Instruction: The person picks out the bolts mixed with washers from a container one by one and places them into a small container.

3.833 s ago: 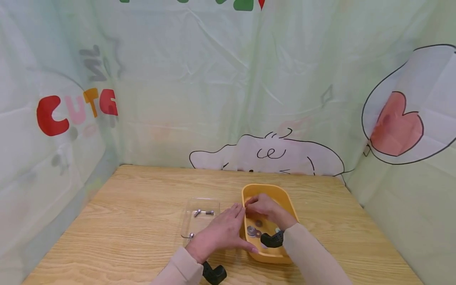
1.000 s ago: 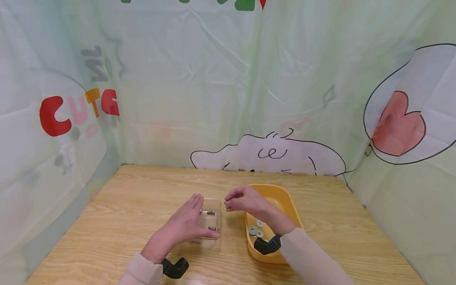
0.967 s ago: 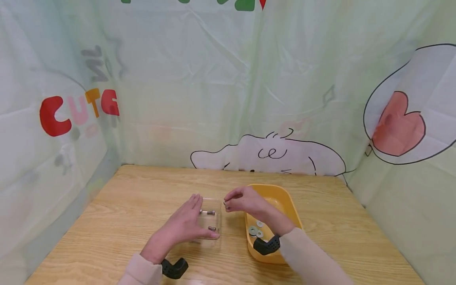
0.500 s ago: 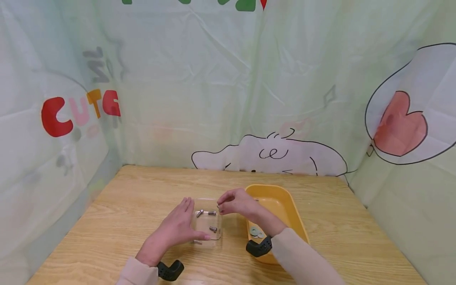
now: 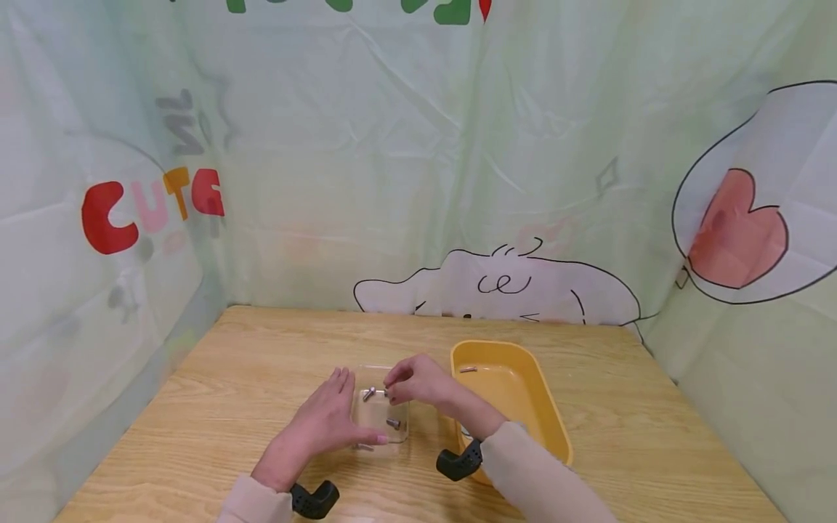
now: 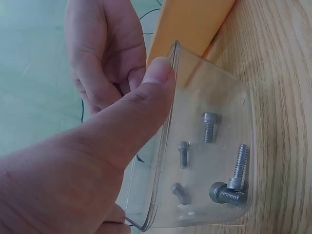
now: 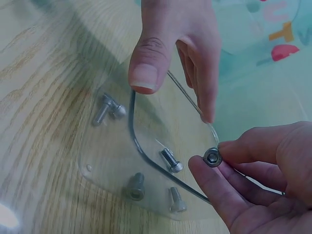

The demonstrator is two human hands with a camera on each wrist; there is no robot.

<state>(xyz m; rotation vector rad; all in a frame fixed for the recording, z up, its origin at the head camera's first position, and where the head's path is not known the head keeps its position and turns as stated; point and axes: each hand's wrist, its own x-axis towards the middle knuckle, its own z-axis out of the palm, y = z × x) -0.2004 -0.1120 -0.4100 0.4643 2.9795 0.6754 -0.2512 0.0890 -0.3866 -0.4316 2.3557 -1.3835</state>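
My left hand (image 5: 320, 418) rests against a clear plastic box (image 6: 214, 73), its thumb on the near rim and its straight fingers along the left side. Between thumb and fingertips, my right hand (image 5: 421, 381) pinches a socket-head bolt (image 7: 212, 157), its hex recess facing the right wrist camera. That hand is at the right part of the box, above its inside. Several silver socket-head bolts (image 6: 209, 126) lie loose on the box floor. To the right stands a yellow bin (image 5: 556, 421), with one bolt (image 5: 468, 370) near its back left corner.
Washers (image 5: 466, 432) in the yellow bin are mostly hidden by my right wrist and its black strap mount (image 5: 459, 461). Both containers stand on a wooden table (image 5: 275, 349). A printed curtain (image 5: 314, 160) hangs along the back and sides.
My right hand has come out of the yellow bin with a bolt and moved left over the clear box. My left hand has shifted from the bin's edge to the box.
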